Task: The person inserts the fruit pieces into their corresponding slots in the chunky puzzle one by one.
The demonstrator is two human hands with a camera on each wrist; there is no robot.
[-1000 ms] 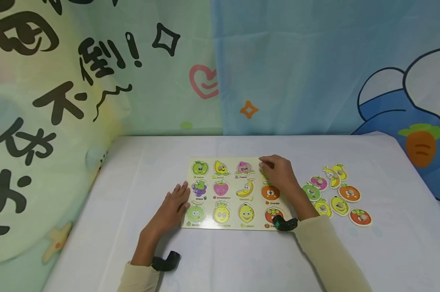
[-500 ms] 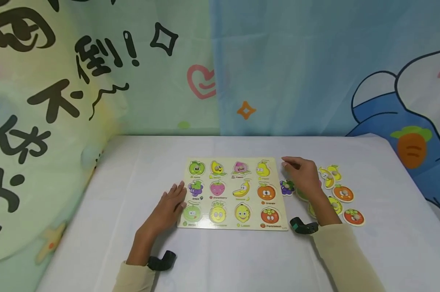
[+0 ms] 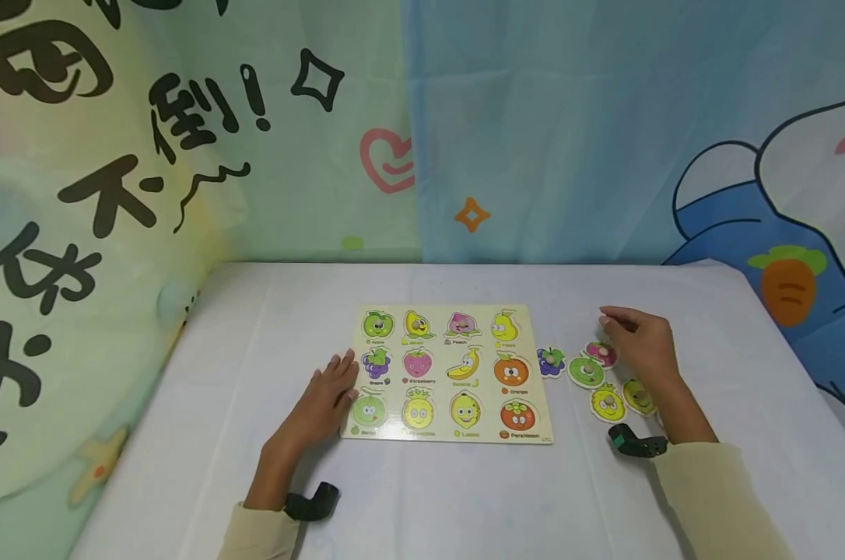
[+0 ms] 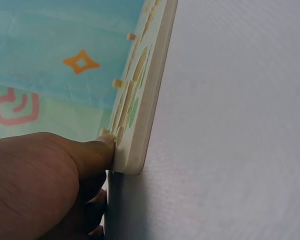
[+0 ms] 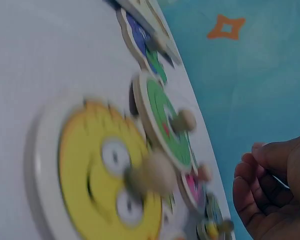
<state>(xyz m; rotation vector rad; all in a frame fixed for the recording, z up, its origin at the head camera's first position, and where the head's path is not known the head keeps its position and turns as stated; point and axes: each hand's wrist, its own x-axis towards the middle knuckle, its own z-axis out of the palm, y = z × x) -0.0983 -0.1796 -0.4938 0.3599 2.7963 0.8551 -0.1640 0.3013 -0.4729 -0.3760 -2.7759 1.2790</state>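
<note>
On the table lies a fruit puzzle board (image 3: pixel 440 425) with rows of cartoon fruits. My left hand (image 3: pixel 323 398) rests at its left edge with fingers extended; in the left wrist view the thumb (image 4: pixel 92 155) touches the board's corner. To the right of the board my right hand (image 3: pixel 645 348) hovers over loose knobbed pieces, its fingers loosely curled. Nothing shows between those fingers in the right wrist view. Near it are a green round piece (image 3: pixel 587 372), a magenta piece (image 3: pixel 601 355), a pineapple piece (image 3: pixel 608 403) and a partly covered lemon piece (image 3: pixel 638 396). My right hand and arm hide other pieces.
A grape piece (image 3: pixel 552 362) lies just off the board's right edge. White cloth (image 3: pixel 436 498) covers the table, and a printed curtain (image 3: pixel 569 140) hangs behind it. Small knobs (image 4: pixel 118 83) stick up from the board in the left wrist view.
My right hand has moved right, from the board's upper right corner to above the loose pieces, uncovering the pear and the grape piece. The left hand stays at the board's left edge.
</note>
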